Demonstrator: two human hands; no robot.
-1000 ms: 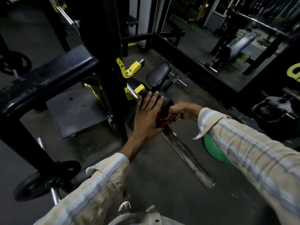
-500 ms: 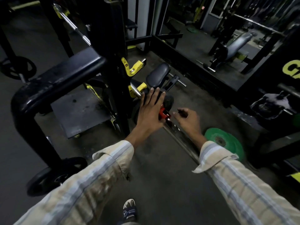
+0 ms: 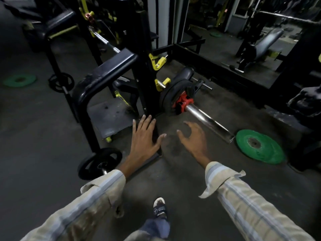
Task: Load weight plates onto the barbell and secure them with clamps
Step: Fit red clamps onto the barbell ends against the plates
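The barbell's chrome sleeve (image 3: 206, 120) juts toward me from the black rack. A black weight plate (image 3: 171, 95) sits on it, and a red clamp (image 3: 183, 103) is fitted tight against the plate. My left hand (image 3: 145, 138) hovers below and left of the plate, fingers spread, holding nothing. My right hand (image 3: 194, 138) hangs below the sleeve, fingers apart and empty. Neither hand touches the bar. A second red clamp (image 3: 89, 16) shows on the bar's far end at the upper left.
A green plate (image 3: 260, 147) lies on the floor by the sleeve's tip, another green plate (image 3: 19, 80) at far left. A black plate (image 3: 99, 163) leans on a peg low on the black rack (image 3: 104, 73). Yellow bar hooks (image 3: 159, 62) sit on the upright. My shoe (image 3: 159, 207) is below.
Both hands have let go of the red clamp and plate and drawn back toward me. The view has pulled away, showing the clamp seated against the plate.
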